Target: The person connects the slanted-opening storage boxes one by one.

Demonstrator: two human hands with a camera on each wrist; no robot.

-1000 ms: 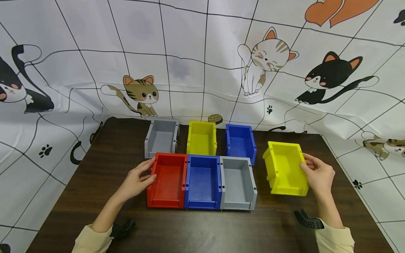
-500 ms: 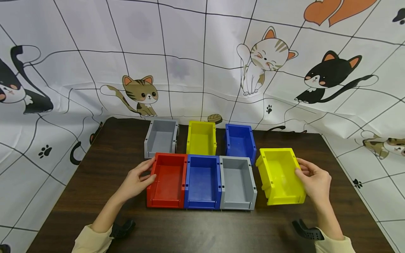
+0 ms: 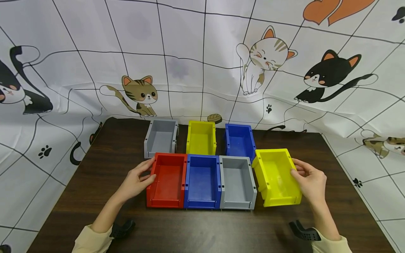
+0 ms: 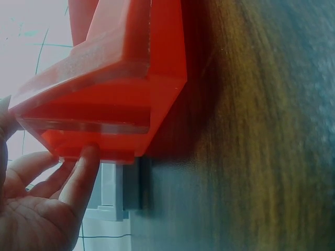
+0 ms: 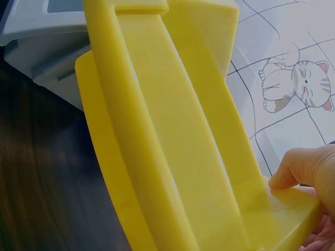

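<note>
In the head view, my right hand (image 3: pixel 310 181) grips the right wall of a yellow storage bin (image 3: pixel 277 177), thumb on the inside. The bin is tilted and looks raised off the table, close to the right side of a grey bin (image 3: pixel 238 182). That grey bin stands in a row with a blue bin (image 3: pixel 202 181) and a red bin (image 3: pixel 167 181). My left hand (image 3: pixel 134 181) holds the red bin by its left wall. In the left wrist view, fingers (image 4: pixel 84 178) lie against the red bin's outer side. The right wrist view shows the thumb (image 5: pixel 293 167) on the yellow bin's rim.
Behind the row stand another grey bin (image 3: pixel 161 137), a second yellow bin (image 3: pixel 201 137) and a second blue bin (image 3: pixel 240 140). The dark wooden table (image 3: pixel 190 232) reaches a white cat-print cloth (image 3: pixel 186 70) at the back.
My right hand has brought the yellow bin leftward and nearer to me, up beside the front grey bin. My left hand and the red bin have stayed in place.
</note>
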